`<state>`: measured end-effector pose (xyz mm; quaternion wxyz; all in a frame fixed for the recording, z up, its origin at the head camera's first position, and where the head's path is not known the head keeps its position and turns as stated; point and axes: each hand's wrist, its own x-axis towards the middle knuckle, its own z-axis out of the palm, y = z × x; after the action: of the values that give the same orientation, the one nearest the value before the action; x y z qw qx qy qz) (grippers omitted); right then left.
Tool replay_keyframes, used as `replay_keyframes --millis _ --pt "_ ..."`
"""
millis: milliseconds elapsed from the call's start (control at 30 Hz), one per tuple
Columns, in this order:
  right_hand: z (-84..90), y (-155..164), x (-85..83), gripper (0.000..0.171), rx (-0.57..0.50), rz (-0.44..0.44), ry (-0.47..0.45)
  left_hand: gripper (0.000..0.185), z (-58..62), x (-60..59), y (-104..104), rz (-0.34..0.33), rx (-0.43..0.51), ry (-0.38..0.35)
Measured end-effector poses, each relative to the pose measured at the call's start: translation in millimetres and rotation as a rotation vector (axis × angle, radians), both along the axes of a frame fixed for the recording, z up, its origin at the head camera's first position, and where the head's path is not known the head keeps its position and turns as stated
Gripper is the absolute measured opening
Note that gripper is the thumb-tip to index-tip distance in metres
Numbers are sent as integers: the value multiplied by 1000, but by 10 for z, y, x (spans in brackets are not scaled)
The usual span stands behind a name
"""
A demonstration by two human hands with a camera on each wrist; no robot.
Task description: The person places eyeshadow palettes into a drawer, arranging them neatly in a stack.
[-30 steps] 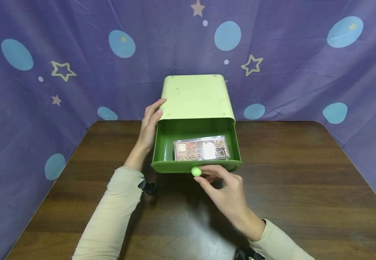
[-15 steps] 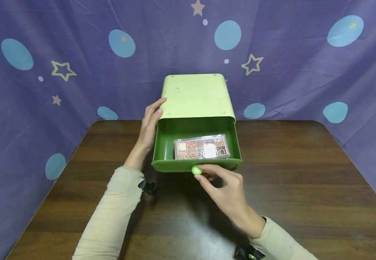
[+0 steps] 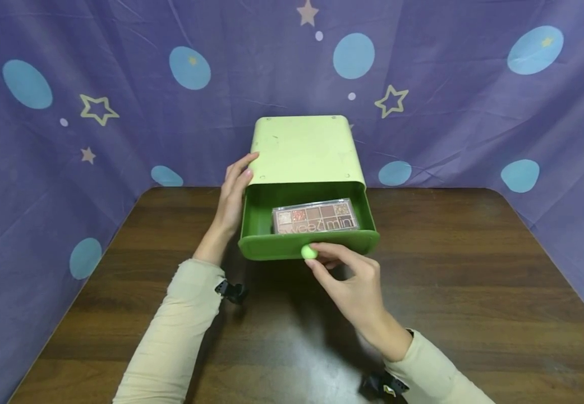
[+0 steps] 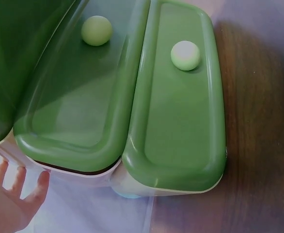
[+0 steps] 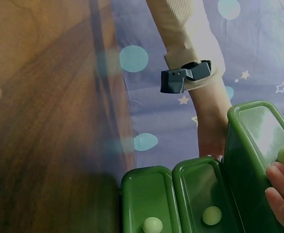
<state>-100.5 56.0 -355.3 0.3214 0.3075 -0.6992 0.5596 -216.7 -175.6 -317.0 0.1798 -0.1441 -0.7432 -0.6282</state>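
Your right hand [image 3: 354, 280] pinches the pale green knob [image 3: 309, 252] on the front of the top drawer [image 3: 256, 224], thumb and fingers curled about it; the right wrist view shows the fingertips [image 5: 280, 187] against that same knob at the drawer face. Your left hand [image 3: 231, 193] lies flat, fingers straight, against the left side of the green drawer cabinet [image 3: 302, 148], touching the light green shell just behind the drawer opening. The drawer stands partly drawn out toward you, its front edge overhanging the brown wooden table [image 3: 473, 269]. Inside lies an eyeshadow palette [image 3: 315, 216], set crosswise near the front wall, with a gap of bare drawer floor to its left. Its clear lid carries pale lettering that reads roughly as "sweet mint"; some letters are hard to make out. The wrist views show two lower drawers [image 4: 176, 111], both closed, each with its own round knob. The cabinet stands at the far middle of the table, near the back edge, with open tabletop to left and right and in front. A purple cloth backdrop [image 3: 473, 112] with blue dots and stars hangs around the table's sides and back.
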Motion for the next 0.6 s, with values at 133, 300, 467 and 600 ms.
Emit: replay_keyframes --millis 133,300,467,600 --pt "27 -4 -31 24 -1 -10 -9 47 5 6 7 6 -4 3" --pt "44 -22 -90 24 -8 -21 -15 47 18 20 15 5 0 5" --pt "39 -48 -164 23 -16 -39 -22 48 18 12 14 4 1 3" --pt "26 -66 -242 23 -13 -58 -23 48 19 11 11 -3 4 -8"
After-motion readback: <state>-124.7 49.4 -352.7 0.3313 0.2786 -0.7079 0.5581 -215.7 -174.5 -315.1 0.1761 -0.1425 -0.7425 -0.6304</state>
